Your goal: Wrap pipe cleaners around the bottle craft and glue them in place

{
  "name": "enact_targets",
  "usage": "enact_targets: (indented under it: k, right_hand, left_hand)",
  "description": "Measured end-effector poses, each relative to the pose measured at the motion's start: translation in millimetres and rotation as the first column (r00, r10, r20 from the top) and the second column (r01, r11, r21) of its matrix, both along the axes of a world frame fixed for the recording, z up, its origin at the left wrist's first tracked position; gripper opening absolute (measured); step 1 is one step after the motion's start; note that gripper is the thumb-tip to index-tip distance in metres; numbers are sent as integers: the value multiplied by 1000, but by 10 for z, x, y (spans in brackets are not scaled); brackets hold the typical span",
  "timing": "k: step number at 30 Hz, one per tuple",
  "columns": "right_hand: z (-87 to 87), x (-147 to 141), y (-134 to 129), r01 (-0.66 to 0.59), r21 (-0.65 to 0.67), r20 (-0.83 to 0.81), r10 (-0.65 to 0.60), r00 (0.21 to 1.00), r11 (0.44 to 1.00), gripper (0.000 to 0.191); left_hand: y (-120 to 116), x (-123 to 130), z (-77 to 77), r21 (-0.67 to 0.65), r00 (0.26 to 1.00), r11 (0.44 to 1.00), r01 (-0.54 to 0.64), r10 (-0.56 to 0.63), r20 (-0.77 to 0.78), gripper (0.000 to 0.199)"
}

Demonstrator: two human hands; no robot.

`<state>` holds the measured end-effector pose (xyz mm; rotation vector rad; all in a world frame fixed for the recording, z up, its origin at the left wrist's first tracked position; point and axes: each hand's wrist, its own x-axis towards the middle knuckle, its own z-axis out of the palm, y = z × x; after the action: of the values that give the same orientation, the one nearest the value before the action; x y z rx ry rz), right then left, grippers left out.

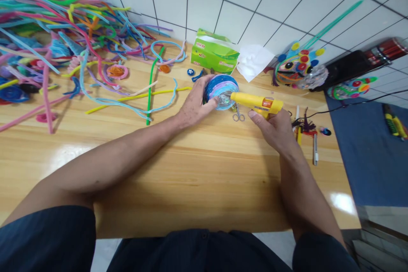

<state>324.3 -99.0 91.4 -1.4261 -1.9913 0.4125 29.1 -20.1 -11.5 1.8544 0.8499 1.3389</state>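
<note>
My left hand point(198, 104) is wrapped round the left side of a rounded object wound with blue, purple and light blue pipe cleaners point(225, 83). Its near end shows a clear, shiny surface, with my thumb lying across the edge. In my right hand point(276, 125) is a yellow glue gun point(255, 101), its nozzle pointing left at that clear end. Whether the nozzle touches the surface I cannot tell. Just below the nozzle, small scissors point(238, 114) lie on the wooden table point(197, 178).
Many loose pipe cleaners point(63, 29) pile up on the left. A green tissue pack point(215, 53) and white paper point(253, 61) lie by the tiled wall. At right stand a button-covered craft point(296, 68), a dark bottle point(347, 68), a utility knife point(315, 148) and a black cord point(347, 106).
</note>
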Motion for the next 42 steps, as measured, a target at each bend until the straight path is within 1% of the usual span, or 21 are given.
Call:
enact_targets:
  k: [5,11,18,21,25,30,33,36,42]
  right_hand:
    - [-4,-1,-3,-10,-10,-5,10,1000,1000,38]
    - [-13,-46,-11,-49,9,-12,49,999,999,39]
    - [-39,-48,-7,-41,-15,-15,41,999,999,44]
    - [-41,-50,-6,-40,-22,-14,40,999,999,44]
    - [-47,-54,-2,-42,-20,-29,41,999,999,46]
    - [-45,-53,0,-45,-26,-22,44,999,999,44]
    - [-30,-52,-7,-42,-19,-31,41,999,999,42]
    - [-16,-52,-15,-24,-46,-31,22,999,999,42]
    - [-17,-52,-12,-26,-47,-25,25,999,999,45]
  left_hand:
    - [3,0,-3,-6,1000,1000,-6,6,0,77]
    - [18,-24,-21,41,1000,999,20,-19,-22,77]
    - [34,-18,-46,29,1000,999,18,-19,9,76]
    - [35,-21,-50,35,1000,999,27,-27,-6,78]
    - [55,-38,-84,28,999,999,34,-34,12,75]
    - [70,-33,-98,49,999,998,40,-41,15,73]
    - [53,-21,-66,19,999,999,31,-31,22,76]
    - [36,-13,-41,-16,1000,1000,19,-18,24,77]
    - [23,-11,-34,-36,1000,999,4,-3,23,75]
